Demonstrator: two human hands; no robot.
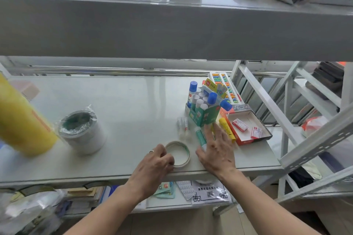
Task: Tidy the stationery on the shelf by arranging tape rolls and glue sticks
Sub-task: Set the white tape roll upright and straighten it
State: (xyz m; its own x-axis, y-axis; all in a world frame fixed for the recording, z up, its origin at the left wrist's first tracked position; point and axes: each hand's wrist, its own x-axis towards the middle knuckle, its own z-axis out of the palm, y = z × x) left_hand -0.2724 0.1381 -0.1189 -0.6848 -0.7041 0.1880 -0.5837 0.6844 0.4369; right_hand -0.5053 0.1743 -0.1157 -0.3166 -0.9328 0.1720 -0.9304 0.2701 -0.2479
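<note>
At the far left of the shelf point(124, 101) a large yellow roll point(21, 122) leans in, blurred, with a plastic-wrapped stack of tape rolls point(82, 131) just beside it; a wide bare stretch of shelf lies between that stack and the middle. Near the front edge, the left hand point(154, 164) is curled with its fingertips on the rim of a thin flat tape roll point(178, 153), which lies on its side close to the lip of the shelf. Just right of it the right hand point(217, 150) is spread flat and open, palm down, holding nothing, its fingers lying over a green glue stick point(200, 136) and reaching toward a yellow glue stick point(227, 129). Small clear tubes point(182, 125) lie behind the tape roll. Behind the fingers stands a green box point(205, 114) of upright glue sticks with blue caps point(212, 98). An open red-sided tray point(248, 126) of small packets sits at the shelf's right end, hard by the white frame point(267, 101).
</note>
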